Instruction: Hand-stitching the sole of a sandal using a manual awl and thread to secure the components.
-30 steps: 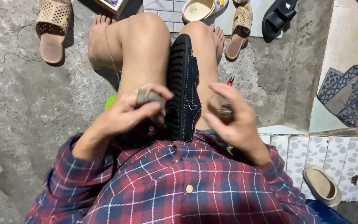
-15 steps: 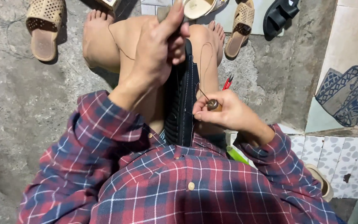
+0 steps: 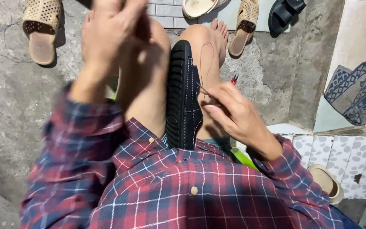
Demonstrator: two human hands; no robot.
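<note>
Black shoe [image 3: 184,95] is wedged sole-up between the person's bare knees. Right hand [image 3: 229,114] pinches a needle [image 3: 204,90] with thread [image 3: 206,59] beside the shoe's upper. Left hand [image 3: 111,32] is raised and blurred, fingers closed; what it holds cannot be told. Tan sandals [image 3: 42,29], red snips [image 3: 234,79] and a folded blue mat [image 3: 354,91] lie on the concrete [image 3: 5,106].

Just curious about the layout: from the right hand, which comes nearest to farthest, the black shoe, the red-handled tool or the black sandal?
From the right hand:
1. Black canvas shoe, just left, between the knees.
2. Red-handled tool, on the concrete above.
3. Black sandal, top right.
</note>
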